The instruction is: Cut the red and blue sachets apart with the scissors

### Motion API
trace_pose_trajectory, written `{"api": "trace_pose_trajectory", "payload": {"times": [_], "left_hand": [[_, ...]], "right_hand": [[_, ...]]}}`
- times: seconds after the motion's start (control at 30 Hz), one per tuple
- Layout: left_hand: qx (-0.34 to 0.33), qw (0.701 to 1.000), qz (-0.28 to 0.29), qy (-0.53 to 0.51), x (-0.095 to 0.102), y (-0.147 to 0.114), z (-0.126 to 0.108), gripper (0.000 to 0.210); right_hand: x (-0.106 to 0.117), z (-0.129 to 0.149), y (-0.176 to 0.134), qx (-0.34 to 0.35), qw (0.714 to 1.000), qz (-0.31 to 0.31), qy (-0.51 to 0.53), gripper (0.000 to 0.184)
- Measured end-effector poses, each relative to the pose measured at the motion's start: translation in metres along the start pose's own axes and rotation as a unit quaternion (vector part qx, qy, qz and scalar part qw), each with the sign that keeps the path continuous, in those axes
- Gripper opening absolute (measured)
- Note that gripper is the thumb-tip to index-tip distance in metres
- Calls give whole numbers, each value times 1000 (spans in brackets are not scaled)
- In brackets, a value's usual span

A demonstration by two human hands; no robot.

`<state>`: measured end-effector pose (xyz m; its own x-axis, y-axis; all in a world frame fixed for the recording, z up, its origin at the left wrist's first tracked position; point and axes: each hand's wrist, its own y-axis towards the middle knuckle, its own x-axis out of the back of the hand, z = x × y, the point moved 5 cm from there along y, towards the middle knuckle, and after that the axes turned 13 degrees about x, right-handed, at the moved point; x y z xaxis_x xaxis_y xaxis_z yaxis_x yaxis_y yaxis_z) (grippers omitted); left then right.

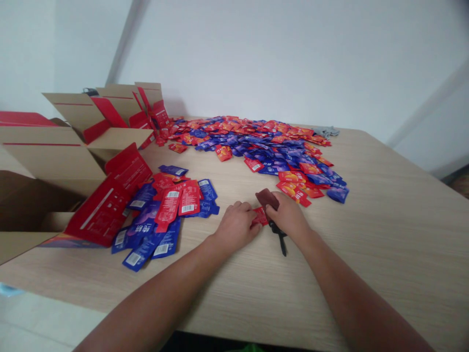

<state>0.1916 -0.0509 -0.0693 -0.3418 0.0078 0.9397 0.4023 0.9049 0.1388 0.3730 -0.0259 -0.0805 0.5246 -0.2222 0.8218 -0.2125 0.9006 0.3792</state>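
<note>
A small red packet lies on the table between my two hands. My left hand rests on its left end with the fingers bent and closed over it. My right hand is closed around a dark reddish-brown flat piece, held tilted above the packet; its exact kind is unclear. Just under that hand is a slim black pen-like tool, its upper part against the palm side. Whether the fingers also grip it is hidden.
A long heap of red and purple packets stretches along the back. A smaller pile of red and blue packets lies left of my hands, against open cardboard boxes. Grey gloves or cloth lie at the back right.
</note>
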Motion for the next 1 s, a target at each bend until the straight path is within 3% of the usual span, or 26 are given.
{"api": "trace_pose_trajectory", "payload": {"times": [0.1,0.23,0.37,0.53,0.8,0.9,1.0], "left_hand": [[10,1000,4,8,1,-1,-2,20],[13,1000,-1,8,-1,1,-3,21],[16,1000,-9,-5,-3,2,0,15],[14,1000,-8,-11,-2,1,2,17],[20,1000,-10,11,-1,0,2,25],[22,1000,-9,9,-1,0,3,25],[20,1000,-8,-3,-2,1,3,22]], "right_hand": [[5,-6,0,-13,999,-18,-25,14],[9,8,-3,30,998,-44,-20,25],[-1,30,-7,90,995,14,35,30],[-8,27,-6,64,997,36,18,23],[8,-5,-1,-5,999,-22,-42,11],[14,3,-2,17,998,-56,-11,14],[10,23,-5,67,995,-47,48,22]]}}
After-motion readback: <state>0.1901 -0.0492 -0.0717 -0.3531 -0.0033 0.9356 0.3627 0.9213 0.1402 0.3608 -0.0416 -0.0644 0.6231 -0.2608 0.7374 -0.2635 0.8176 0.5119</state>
